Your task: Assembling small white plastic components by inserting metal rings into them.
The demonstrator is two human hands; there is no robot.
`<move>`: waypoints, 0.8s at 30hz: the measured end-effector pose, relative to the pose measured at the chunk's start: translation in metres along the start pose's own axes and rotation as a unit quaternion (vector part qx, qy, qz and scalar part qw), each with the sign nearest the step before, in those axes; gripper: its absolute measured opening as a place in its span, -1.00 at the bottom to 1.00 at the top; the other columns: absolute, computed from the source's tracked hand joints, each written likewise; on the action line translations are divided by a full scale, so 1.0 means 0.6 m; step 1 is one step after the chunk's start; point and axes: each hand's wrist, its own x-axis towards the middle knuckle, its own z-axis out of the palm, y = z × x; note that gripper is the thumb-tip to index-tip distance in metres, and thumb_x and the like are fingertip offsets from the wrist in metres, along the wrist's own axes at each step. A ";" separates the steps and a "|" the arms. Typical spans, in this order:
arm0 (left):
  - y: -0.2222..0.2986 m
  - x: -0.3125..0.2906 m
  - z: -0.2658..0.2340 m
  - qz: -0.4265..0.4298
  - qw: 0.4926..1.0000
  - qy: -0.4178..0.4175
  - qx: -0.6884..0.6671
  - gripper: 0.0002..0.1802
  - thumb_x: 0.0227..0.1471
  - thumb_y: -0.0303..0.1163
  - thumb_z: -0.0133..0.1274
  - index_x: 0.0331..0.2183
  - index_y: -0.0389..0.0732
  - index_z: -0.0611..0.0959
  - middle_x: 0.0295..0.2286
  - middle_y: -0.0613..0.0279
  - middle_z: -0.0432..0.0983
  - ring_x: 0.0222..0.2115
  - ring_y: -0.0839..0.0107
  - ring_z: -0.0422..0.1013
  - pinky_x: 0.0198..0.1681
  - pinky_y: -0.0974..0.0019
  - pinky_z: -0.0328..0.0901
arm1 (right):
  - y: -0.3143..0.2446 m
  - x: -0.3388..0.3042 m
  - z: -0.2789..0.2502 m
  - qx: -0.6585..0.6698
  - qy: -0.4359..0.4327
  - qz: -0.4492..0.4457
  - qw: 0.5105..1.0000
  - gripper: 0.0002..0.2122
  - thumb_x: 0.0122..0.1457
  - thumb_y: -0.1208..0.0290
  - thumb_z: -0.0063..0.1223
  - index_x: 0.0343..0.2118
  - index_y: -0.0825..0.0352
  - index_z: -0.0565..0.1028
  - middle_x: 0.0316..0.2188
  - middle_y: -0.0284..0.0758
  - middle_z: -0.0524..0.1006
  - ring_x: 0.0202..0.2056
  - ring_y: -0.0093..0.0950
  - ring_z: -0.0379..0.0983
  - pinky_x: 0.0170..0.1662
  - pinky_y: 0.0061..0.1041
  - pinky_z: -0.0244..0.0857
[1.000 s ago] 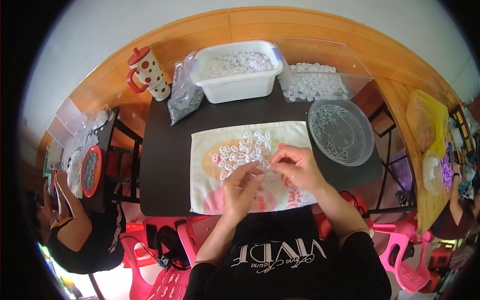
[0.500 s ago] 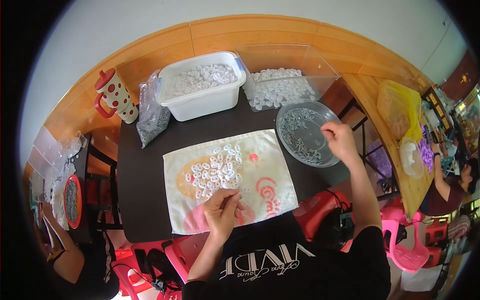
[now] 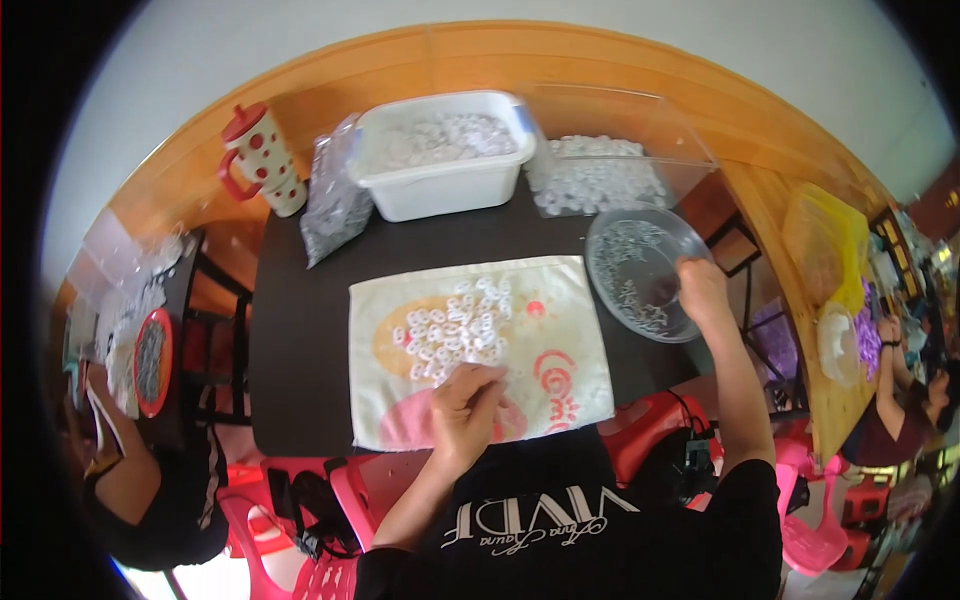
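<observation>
Hanging curled: right fingers (image 3: 692, 268) over tub (image 3: 657, 272), left fingers (image 3: 480, 378) over cloth (image 3: 565, 285).

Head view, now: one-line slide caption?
Right hand at a round clear tub of grey metal pieces; left hand over a printed towel bearing white oval pieces.

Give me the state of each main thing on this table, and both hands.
Left hand: curled over the cloth; grip unclear.
Right hand: curled at the round bowl, right side; grip unclear.
Cloth: spread flat.
White oval pieces: loose, heaped on cloth.
Round bowl: open, holding grey pieces.
White tub: open, holding pale pieces.
Clear box: open, partly filled.
Clear bag: slumped, grey contents low inside.
Tumbler: standing, lid on.
</observation>
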 end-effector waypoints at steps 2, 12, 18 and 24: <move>-0.002 0.001 0.002 -0.004 1.000 0.001 -0.001 -0.78 0.08 -0.77 0.03 -0.22 -0.38 0.65 -0.38 0.21 0.49 -0.51 0.54 0.50 -0.56 0.57 0.31 | 0.007 0.001 0.001 -0.015 0.035 -0.031 0.999 -0.90 -0.11 0.66 0.03 -0.47 0.41 0.53 -0.47 -0.03 0.57 -0.35 -0.06 0.56 -0.24 -0.18 0.45; -0.009 -0.005 -0.003 -0.003 1.000 -0.003 -0.028 -0.71 0.10 -0.77 0.03 -0.12 -0.36 0.61 -0.36 0.26 0.49 -0.50 0.59 0.50 -0.54 0.58 0.31 | -0.157 -0.039 -0.101 0.583 0.005 -0.085 0.808 -0.88 0.06 0.76 0.08 -0.37 0.42 0.54 -0.40 -0.39 0.49 -0.37 -0.60 0.41 -0.30 -0.64 0.26; -0.011 -0.004 -0.005 0.009 1.000 0.000 -0.020 -0.63 0.12 -0.78 0.01 -0.03 -0.34 0.57 -0.33 0.25 0.49 -0.47 0.58 0.50 -0.52 0.56 0.33 | -0.324 -0.079 -0.112 0.706 -0.120 -0.145 0.682 -0.92 0.11 0.77 0.05 -0.35 0.48 0.50 -0.39 -0.31 0.50 -0.39 -0.57 0.42 -0.31 -0.63 0.29; -0.017 -0.010 -0.006 -0.064 0.990 0.003 -0.129 -0.59 0.08 -0.77 0.04 -0.01 -0.32 0.57 -0.28 0.22 0.49 -0.36 0.55 0.49 -0.33 0.48 0.39 | -0.355 -0.076 -0.101 0.667 -0.081 -0.202 0.713 -0.90 0.15 0.74 0.00 -0.30 0.45 0.47 -0.41 -0.27 0.48 -0.40 -0.47 0.45 -0.30 -0.57 0.31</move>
